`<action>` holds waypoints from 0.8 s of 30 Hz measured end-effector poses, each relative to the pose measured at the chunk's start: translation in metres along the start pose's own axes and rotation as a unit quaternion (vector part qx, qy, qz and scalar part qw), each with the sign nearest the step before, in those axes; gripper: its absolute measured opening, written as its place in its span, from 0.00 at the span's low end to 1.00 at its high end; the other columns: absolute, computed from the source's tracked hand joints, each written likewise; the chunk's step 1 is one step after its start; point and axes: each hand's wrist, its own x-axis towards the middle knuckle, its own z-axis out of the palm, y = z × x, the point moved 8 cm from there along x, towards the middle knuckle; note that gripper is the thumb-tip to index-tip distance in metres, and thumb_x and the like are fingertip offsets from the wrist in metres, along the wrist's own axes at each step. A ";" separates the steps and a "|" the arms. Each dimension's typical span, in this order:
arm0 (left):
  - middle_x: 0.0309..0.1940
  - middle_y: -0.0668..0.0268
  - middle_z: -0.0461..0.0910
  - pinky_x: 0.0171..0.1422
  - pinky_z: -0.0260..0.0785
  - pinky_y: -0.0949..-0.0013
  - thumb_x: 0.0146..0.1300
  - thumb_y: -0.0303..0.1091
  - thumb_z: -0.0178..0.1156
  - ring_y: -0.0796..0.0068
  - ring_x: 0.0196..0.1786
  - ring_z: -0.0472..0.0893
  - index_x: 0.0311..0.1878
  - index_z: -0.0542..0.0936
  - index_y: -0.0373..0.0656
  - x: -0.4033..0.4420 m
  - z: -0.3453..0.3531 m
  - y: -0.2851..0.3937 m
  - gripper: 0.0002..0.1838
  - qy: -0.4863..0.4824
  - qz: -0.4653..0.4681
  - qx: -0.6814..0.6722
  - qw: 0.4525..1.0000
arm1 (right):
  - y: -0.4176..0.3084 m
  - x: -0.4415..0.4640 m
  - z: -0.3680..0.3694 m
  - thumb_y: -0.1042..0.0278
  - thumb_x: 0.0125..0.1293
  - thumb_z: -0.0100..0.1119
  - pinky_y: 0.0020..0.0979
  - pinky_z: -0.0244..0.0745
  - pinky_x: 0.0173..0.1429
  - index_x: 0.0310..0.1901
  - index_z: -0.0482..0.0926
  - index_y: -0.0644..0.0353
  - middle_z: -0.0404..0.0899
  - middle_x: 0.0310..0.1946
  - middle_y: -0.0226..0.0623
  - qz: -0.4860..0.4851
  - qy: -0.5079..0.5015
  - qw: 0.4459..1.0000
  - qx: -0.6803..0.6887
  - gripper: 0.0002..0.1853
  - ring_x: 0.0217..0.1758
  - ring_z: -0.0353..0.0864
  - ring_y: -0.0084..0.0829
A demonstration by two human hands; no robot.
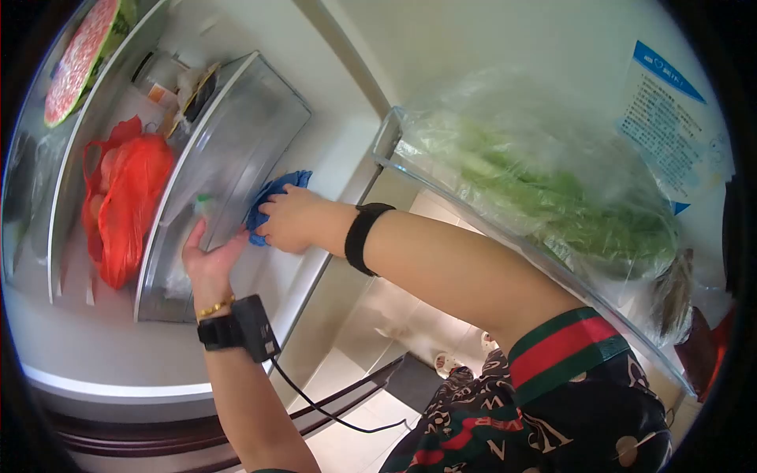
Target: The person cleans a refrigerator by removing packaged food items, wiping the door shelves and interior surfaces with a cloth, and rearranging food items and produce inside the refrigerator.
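Note:
A crumpled blue cloth [272, 197] is under the fingers of my right hand [293, 222], which presses it against the white inner surface beside a clear drawer. The view is strongly tilted. My left hand [214, 256] is at the front of the clear drawer [236, 134], palm turned up and thumb apart from the fingers. Its fingertips come close to the cloth; whether they touch it or the drawer I cannot tell. Behind the drawer's clear wall, a small green-topped item [205, 205] shows dimly.
Fridge shelves at left hold a red plastic bag [138, 205] with round items, a jar [154, 75] and a cut watermelon [83, 59]. At right, the open door's bin [473, 213] carries a bag of green vegetables [544, 189]. A black cable [331, 418] hangs from my left wrist.

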 end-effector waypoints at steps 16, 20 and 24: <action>0.73 0.63 0.38 0.78 0.34 0.49 0.52 0.28 0.62 0.58 0.75 0.41 0.71 0.36 0.46 0.015 -0.024 0.030 0.52 -0.069 -0.048 0.027 0.996 | 0.069 0.037 -0.004 0.46 0.69 0.37 0.46 0.47 0.72 0.63 0.68 0.34 0.69 0.62 0.30 0.077 -0.054 0.994 -0.061 0.23 0.67 0.63 0.35; 0.73 0.67 0.37 0.77 0.36 0.44 0.53 0.24 0.60 0.57 0.75 0.41 0.72 0.36 0.52 -0.042 0.021 -0.019 0.51 0.029 -0.092 -0.306 0.947 | 0.091 0.047 0.002 0.44 0.70 0.33 0.46 0.46 0.72 0.65 0.66 0.35 0.68 0.63 0.29 0.122 -0.079 0.988 -0.050 0.24 0.67 0.63 0.35; 0.73 0.67 0.39 0.76 0.38 0.42 0.53 0.23 0.60 0.54 0.74 0.45 0.72 0.37 0.53 -0.048 0.025 -0.022 0.51 0.012 -0.127 -0.298 0.946 | 0.087 0.037 -0.005 0.44 0.70 0.33 0.46 0.47 0.71 0.65 0.66 0.35 0.68 0.63 0.29 0.143 -0.040 0.985 -0.091 0.24 0.66 0.64 0.38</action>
